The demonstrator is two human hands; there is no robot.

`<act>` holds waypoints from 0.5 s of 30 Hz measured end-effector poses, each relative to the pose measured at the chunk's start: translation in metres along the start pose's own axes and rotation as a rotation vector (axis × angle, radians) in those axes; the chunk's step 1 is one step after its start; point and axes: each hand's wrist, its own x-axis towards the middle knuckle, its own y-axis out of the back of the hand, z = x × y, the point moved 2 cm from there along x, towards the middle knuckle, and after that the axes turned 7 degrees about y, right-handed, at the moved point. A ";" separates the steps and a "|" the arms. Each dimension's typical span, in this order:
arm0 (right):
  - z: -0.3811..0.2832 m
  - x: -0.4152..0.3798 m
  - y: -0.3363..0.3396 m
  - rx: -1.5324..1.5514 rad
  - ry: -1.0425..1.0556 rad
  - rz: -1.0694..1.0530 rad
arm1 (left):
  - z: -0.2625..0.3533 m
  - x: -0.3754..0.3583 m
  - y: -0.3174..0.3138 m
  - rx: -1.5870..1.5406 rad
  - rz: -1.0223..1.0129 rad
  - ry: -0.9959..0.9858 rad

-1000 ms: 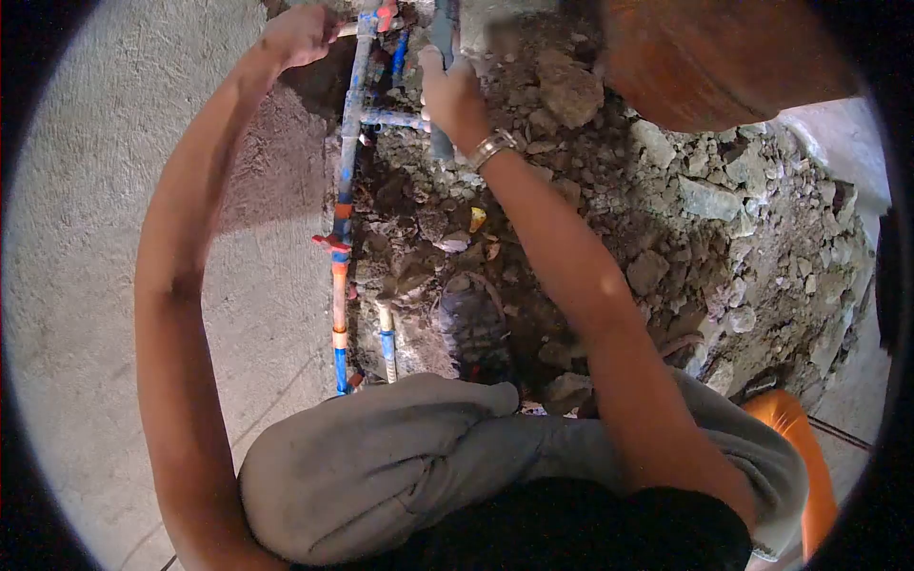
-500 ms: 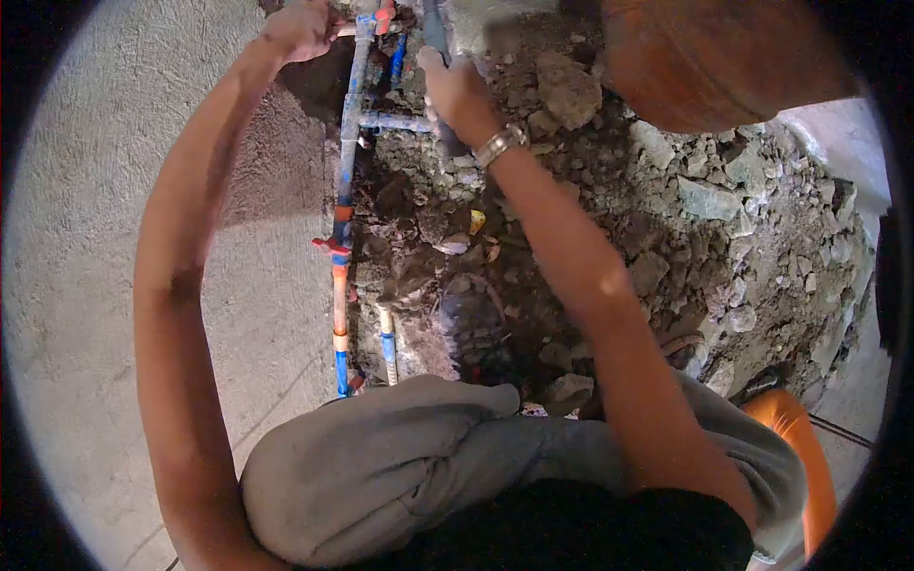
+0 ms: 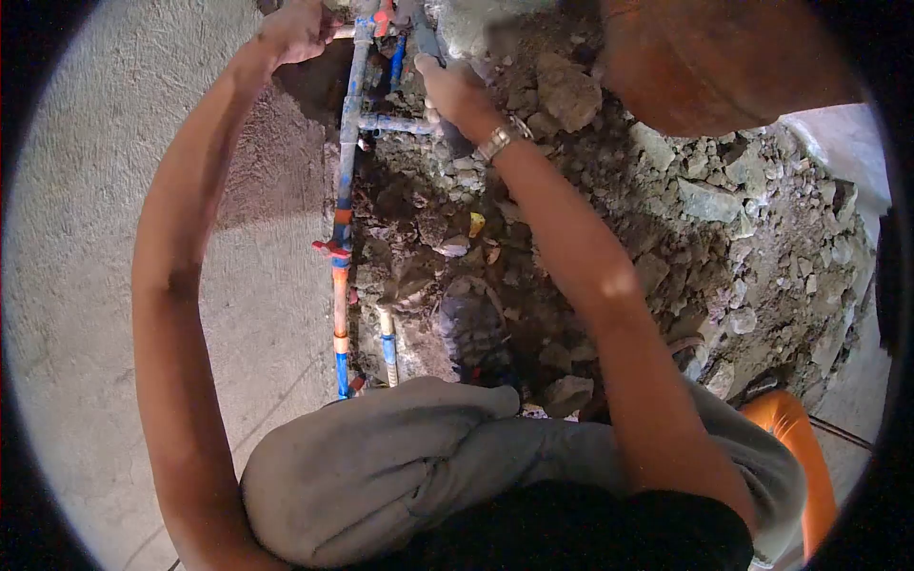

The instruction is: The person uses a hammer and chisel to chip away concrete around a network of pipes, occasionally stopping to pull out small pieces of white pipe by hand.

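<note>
At the top of the view, my left hand (image 3: 297,33) is closed at the end of a short pale pipe stub (image 3: 342,32) that joins the long upright water pipe (image 3: 354,95). My right hand (image 3: 459,93) is wrapped round a long dark-grey bar (image 3: 425,36), which slants from the top edge to below my palm. My grip hides its middle part. Close to the right hand runs a grey-blue side pipe (image 3: 395,124). A red valve handle (image 3: 383,19) sits between the two hands, and a second red valve handle (image 3: 330,248) is lower on the pipe.
Broken concrete and soil fill the trench, with a large rock (image 3: 568,90) beside my right hand. An orange-brown rounded object (image 3: 724,67) hangs over the upper right. Concrete floor (image 3: 86,238) borders the left. My knee (image 3: 314,476) is below a short capped pipe (image 3: 387,347).
The dark-grey bar has tilted: its upper end has swung left and its lower end right. My right hand has turned slightly with it; the left hand is nearly still.
</note>
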 end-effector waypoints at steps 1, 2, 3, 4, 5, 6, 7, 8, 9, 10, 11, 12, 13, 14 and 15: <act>-0.011 -0.001 0.000 -0.042 -0.075 0.075 | 0.007 -0.003 0.003 -0.012 -0.023 0.065; -0.022 -0.002 0.000 -0.078 -0.152 0.149 | 0.014 -0.005 0.006 -0.023 -0.049 0.131; -0.028 -0.007 -0.007 -0.076 -0.153 0.147 | 0.010 -0.004 0.004 -0.022 -0.051 0.133; -0.032 -0.016 -0.013 0.021 -0.133 0.224 | 0.004 -0.003 0.002 0.072 -0.023 0.124; -0.038 -0.021 -0.016 0.118 -0.109 0.302 | -0.001 -0.002 0.000 0.168 0.009 0.114; -0.002 -0.009 -0.028 0.060 -0.232 0.226 | 0.000 -0.002 -0.002 0.170 0.013 0.113; 0.005 -0.005 -0.024 0.060 -0.225 0.230 | 0.002 -0.001 -0.003 0.156 0.029 0.105; 0.008 -0.002 -0.016 0.056 -0.136 0.123 | 0.003 0.001 -0.004 0.142 0.044 0.096; 0.005 -0.001 -0.016 0.081 -0.162 0.111 | -0.005 0.003 -0.008 0.143 0.047 0.094; 0.001 0.000 -0.016 0.105 -0.189 0.099 | -0.016 0.002 -0.011 0.212 0.077 0.068; -0.002 0.000 -0.017 0.129 -0.215 0.087 | -0.026 0.003 -0.014 0.281 0.109 0.041; -0.019 -0.010 -0.014 0.051 -0.117 0.241 | -0.018 0.004 -0.010 0.281 0.106 0.041; -0.026 -0.017 -0.014 -0.029 -0.020 0.393 | -0.005 0.004 -0.006 0.250 0.021 0.098; -0.015 -0.016 -0.023 0.016 -0.120 0.318 | 0.008 0.000 0.001 0.219 -0.062 0.155; 0.008 -0.009 -0.024 0.013 -0.115 0.321 | 0.012 -0.005 0.005 0.220 -0.056 0.153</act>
